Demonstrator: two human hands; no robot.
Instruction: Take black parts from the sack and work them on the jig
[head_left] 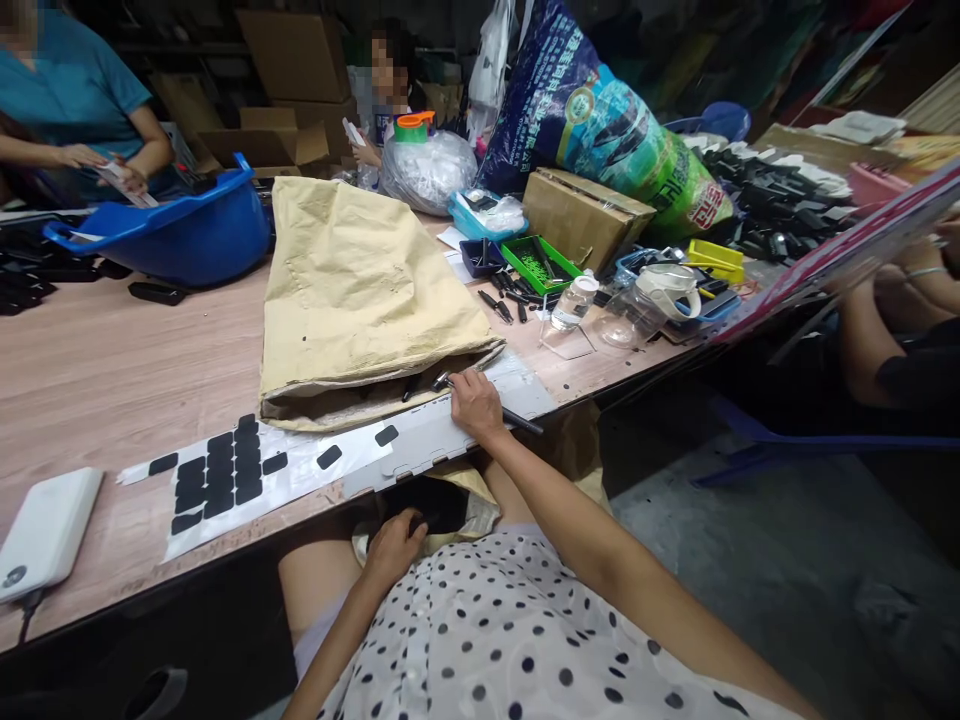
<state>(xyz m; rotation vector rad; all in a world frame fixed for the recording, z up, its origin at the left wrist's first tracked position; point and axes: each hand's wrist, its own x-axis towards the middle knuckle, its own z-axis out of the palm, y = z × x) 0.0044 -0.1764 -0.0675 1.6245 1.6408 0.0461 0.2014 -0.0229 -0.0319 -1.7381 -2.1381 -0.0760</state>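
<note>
- The person's right hand (476, 403) is closed around a black-handled tool (523, 421), maybe a small hammer, with its shiny head poking out toward the sack
- This tool is at the near edge of the table, over a flat grey board (431, 438)
- The left hand (394, 550) is low in the lap, fingers bent, by the mouth of an open bag (482, 512) with something black inside; whether it grips anything, one cannot tell
- A big tan sack (367, 290) lies just past the right hand, its mouth facing near, with a dark thing showing in it
- To the left, a white sheet (289, 490) has many black pads (220, 470) left on it in a block, and a few sit apart
- How much is done is hard to judge: most of the inside of the sack and the bag is hidden, and no finished pile can be made out for sure
</note>
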